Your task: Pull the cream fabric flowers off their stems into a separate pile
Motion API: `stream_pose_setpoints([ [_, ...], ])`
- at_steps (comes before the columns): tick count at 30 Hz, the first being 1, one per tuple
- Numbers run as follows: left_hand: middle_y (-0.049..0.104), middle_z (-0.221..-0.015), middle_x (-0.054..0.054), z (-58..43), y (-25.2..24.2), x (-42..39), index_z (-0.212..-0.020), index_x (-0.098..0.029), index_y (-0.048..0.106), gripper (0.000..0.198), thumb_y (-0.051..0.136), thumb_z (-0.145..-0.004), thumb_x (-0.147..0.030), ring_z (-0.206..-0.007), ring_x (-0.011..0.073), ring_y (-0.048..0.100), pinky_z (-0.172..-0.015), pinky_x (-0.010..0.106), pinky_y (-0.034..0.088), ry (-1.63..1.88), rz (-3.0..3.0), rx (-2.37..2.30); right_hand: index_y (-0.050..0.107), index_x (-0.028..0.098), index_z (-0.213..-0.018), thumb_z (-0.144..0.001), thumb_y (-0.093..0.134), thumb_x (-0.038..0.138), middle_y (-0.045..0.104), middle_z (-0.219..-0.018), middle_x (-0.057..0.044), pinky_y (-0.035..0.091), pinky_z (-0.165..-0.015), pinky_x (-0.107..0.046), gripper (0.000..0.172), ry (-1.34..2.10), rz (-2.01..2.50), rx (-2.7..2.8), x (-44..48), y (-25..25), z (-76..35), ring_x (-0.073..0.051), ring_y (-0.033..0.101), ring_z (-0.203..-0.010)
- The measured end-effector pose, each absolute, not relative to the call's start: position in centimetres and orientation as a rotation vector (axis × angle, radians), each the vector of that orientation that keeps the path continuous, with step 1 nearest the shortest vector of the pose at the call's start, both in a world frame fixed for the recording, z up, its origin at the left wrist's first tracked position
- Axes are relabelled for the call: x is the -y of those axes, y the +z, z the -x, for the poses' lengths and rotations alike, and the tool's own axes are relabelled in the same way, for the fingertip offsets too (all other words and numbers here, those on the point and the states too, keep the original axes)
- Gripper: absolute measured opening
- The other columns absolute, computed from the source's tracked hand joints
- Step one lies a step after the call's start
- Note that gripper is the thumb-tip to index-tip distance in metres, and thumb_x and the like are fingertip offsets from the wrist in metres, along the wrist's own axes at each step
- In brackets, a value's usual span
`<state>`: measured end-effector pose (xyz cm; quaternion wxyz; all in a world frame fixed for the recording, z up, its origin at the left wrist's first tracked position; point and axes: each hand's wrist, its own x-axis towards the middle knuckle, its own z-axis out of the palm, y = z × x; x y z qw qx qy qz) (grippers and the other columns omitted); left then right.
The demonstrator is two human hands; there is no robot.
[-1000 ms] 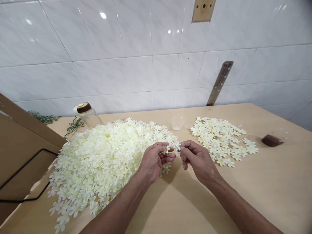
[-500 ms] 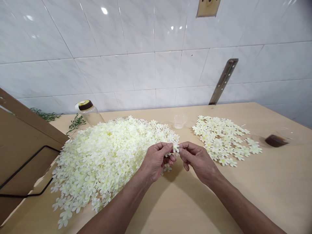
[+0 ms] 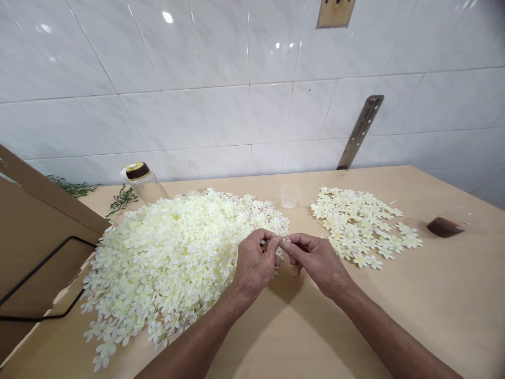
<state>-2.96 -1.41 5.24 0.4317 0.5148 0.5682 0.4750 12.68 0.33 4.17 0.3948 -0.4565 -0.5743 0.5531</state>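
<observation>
My left hand [image 3: 257,259] and my right hand [image 3: 315,259] meet fingertip to fingertip above the table. Between them they pinch a small artificial flower [image 3: 287,240], white with pale petals and mostly covered by the fingers. Both hands are closed on it. Just left of my left hand lies a large heap of cream-white artificial flowers [image 3: 169,252], partly behind that hand. Beyond my right hand a smaller, flatter spread of the same flowers [image 3: 355,218] rests on the table.
A clear plastic cup [image 3: 291,197] stands at the back between the flower groups. A glass with dark liquid [image 3: 445,226] is at the right. Back left are a clear bottle [image 3: 148,184] and green sprigs [image 3: 123,199]. A brown board [image 3: 43,226] with black wire borders the left.
My left hand has turned, bringing its back more into view, and its fingers now cover most of the small flower. The heaps stay as they were.
</observation>
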Motion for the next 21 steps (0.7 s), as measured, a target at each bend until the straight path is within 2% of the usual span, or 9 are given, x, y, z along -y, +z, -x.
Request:
stream_pose_setpoints([
  [6, 0.056, -0.045, -0.003, 3.1, 5.2, 1.3, -0.082, -0.018, 0.061, 0.027, 0.060, -0.085, -0.045, -0.035, 0.0092, 0.047, -0.037, 0.018, 0.040, 1.208, -1.226, -1.407, 0.069, 0.018, -0.078, -0.081, 0.066, 0.057, 0.055, -0.051, 0.002, 0.045, -0.048, -0.026, 0.039, 1.251, 1.287, 1.534, -0.3, 4.3, -12.8, -0.013, 0.052, -0.044],
  [12, 0.055, -0.045, -0.004, 3.6, 5.1, 0.8, -0.082, -0.019, 0.058, 0.028, 0.061, -0.084, -0.046, -0.032, 0.0084, 0.043, -0.034, 0.018, 0.036, 1.269, -1.150, -1.354, 0.058, 0.018, -0.063, -0.083, 0.063, 0.058, 0.056, -0.052, 0.001, 0.042, -0.049, -0.026, 0.045, 1.241, 1.268, 1.560, -0.9, 3.5, -13.4, -0.012, 0.053, -0.044],
  [18, 0.055, -0.045, -0.003, 3.8, 4.9, 0.7, -0.081, -0.019, 0.058, 0.028, 0.063, -0.083, -0.046, -0.035, 0.0098, 0.046, -0.035, 0.019, 0.038, 1.275, -1.129, -1.323, 0.059, 0.017, -0.064, -0.077, 0.072, 0.054, 0.054, -0.055, 0.002, 0.041, -0.046, -0.025, 0.041, 1.428, 1.145, 1.411, -1.5, 3.0, -13.4, -0.011, 0.049, -0.044],
  [21, 0.055, -0.045, -0.003, 3.8, 5.1, 0.6, -0.077, -0.019, 0.056, 0.026, 0.063, -0.083, -0.043, -0.035, 0.0096, 0.045, -0.035, 0.019, 0.037, 1.262, -1.103, -1.316, 0.061, 0.016, -0.067, -0.079, 0.072, 0.051, 0.053, -0.061, 0.002, 0.042, -0.048, -0.025, 0.038, 1.491, 1.065, 1.357, -1.7, 3.0, -13.5, -0.010, 0.049, -0.048],
])
